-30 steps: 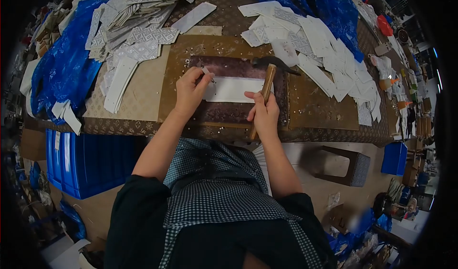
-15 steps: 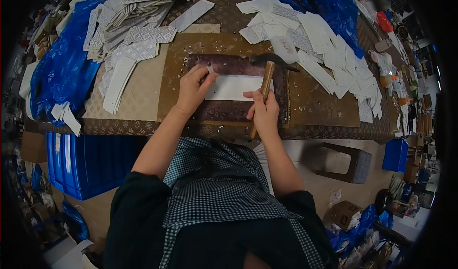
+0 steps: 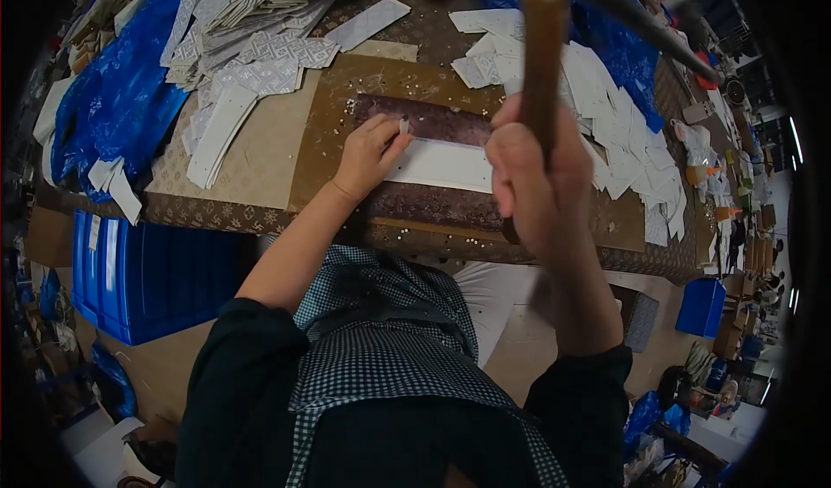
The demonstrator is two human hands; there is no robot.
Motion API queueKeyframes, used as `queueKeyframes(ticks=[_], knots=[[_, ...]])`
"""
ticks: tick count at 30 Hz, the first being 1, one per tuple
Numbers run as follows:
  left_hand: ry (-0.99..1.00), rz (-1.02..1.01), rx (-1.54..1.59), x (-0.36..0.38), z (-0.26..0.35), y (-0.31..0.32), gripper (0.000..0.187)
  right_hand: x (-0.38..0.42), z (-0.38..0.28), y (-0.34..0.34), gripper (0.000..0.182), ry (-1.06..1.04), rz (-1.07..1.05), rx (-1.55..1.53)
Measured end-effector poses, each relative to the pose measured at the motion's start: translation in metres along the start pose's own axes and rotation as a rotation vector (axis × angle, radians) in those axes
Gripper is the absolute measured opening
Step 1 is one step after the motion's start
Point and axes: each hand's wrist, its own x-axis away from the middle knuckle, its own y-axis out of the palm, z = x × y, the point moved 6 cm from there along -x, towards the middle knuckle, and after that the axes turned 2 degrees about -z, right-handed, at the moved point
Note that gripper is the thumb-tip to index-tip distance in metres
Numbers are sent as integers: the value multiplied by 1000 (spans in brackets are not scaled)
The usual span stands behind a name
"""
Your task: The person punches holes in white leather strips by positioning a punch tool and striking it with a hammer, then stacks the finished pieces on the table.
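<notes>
A white strip [image 3: 441, 166] lies on a dark red pad [image 3: 424, 207] on the work table. At the strip's upper left end, my left hand [image 3: 372, 152] pinches a small pale upright piece [image 3: 404, 126]. My right hand [image 3: 545, 172] is wrapped round the wooden handle of a hammer [image 3: 544, 55], raised close to the camera. Its dark head is at the top of the view, above the pad's right side. The hammer and my right hand cover the strip's right end.
Patterned pieces [image 3: 277, 3] are piled at the back left, white pieces [image 3: 619, 133] at the right. Blue plastic sheets [image 3: 117, 99] lie beside them. A blue bin [image 3: 147, 280] stands below the table's left edge. Small bits are scattered round the pad.
My right hand has lifted the hammer up toward the camera, with its fingers closed round the handle. My left hand still pinches the small piece. The whole view has shifted slightly.
</notes>
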Motion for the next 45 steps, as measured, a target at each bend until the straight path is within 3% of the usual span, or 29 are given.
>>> queueKeyframes(ticks=[4, 5, 9, 10, 12, 13, 15, 16, 18, 22, 24, 27, 34, 38, 41, 45], knots=[[53, -2, -8, 2, -2, 3, 13, 2, 63, 18, 26, 185, -281, 628], [72, -4, -31, 1, -3, 4, 13, 3, 61, 12, 29, 238, -339, 507], [72, 47, 31, 1, -4, 3, 13, -5, -7, 0, 25, 162, -158, 219], [64, 39, 24, 2, -3, 2, 13, -6, -28, -3, 25, 104, -74, 86], [57, 28, 13, 3, -2, 2, 12, -8, -56, -9, 22, -216, 31, -204], [59, 25, 9, 3, -2, 2, 12, -8, -57, -8, 25, -320, 61, -221], [61, 21, 9, 2, -2, 1, 12, -5, -21, 0, 25, -156, 76, -141], [57, 19, 12, 2, -2, 1, 13, -3, 11, 6, 26, -18, 37, 151], [51, 23, 21, 4, -1, 1, 13, 8, 83, 15, 26, 325, -294, 499], [21, 12, 23, 4, -3, 3, 15, 32, 106, -2, 26, 505, -134, 219], [-7, -17, 22, 2, -4, 4, 16, 36, 121, -3, 26, 540, -9, 63], [-45, -46, 72, 1, -7, 3, 17, 37, 150, 6, 25, 406, 154, -114], [-184, -118, 206, -3, -21, 6, 19, 48, 196, 21, 27, 347, 300, -240], [-381, -113, 161, -7, -24, 2, 21, 49, 192, 20, 27, 363, 289, -209], [-448, 22, 173, 0, -30, -7, 20, 49, 190, 21, 27, 354, 302, -186], [-387, 28, 325, 22, -14, -13, 17, 49, 187, 21, 26, 365, 304, -184]])
